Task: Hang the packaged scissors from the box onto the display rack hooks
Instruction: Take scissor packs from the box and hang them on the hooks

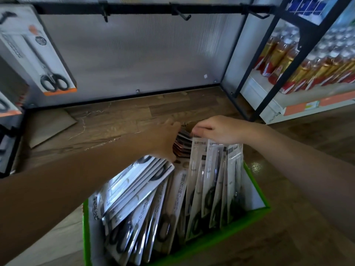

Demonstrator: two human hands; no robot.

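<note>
A person bends over the box (pixel 221 236), which sits on the wooden floor (pixel 119 120) and is full of packaged scissors. The right hand (pixel 217 129) is over the far right side of the box. Its fingers (pixel 200 131) are curled over the tops of a bunch of upright packs (pixel 215 169) and pinch them together. The left hand (pixel 169 137) reaches to the far end of the box, just beside the right hand. It is blurry, so one cannot tell if it holds anything or how far open its fingers are. The leaning packs (pixel 134 189) fill the left side of the box. To do this step well, the person should probably lift the bunch straight up so it does not catch on the other packs. Then the holes at the top should be lined up and slid onto one of the bare hooks (pixel 181 13) high above the box. Those holes are hidden under the right hand. The bottom of the box cannot be seen, so it is unclear how many packs are inside. The near corner of the box is cut off at the edge of the view. A hung pack (pixel 44 54), up and to the left of the box, is partly cut off too.
</note>
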